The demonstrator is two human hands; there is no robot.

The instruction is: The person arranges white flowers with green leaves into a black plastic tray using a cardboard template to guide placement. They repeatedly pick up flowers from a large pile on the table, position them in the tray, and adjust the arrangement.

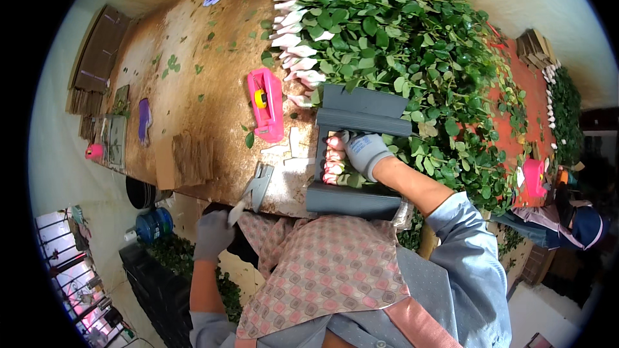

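Note:
A grey ribbed trough (351,204) with raised side flaps lies at the near edge of the table. Pink roses (334,162) are lined up inside it, heads to the left. My right hand (367,153), in a grey glove, reaches into the trough with fingers curled at the top rose; its fingertips are partly hidden. Below the table edge, at left, my gloved left hand (213,235) is closed beside a small whitish piece (237,212); what it grips is unclear. A grey flat metal piece (261,187) lies near that hand.
Roses with white-wrapped heads (290,29) and a large heap of leafy stems (412,38) cover the back. A pink tape dispenser (265,106), cardboard pieces (187,161) and purple gloves (144,121) lie on the table. Another person (570,225) is at far right.

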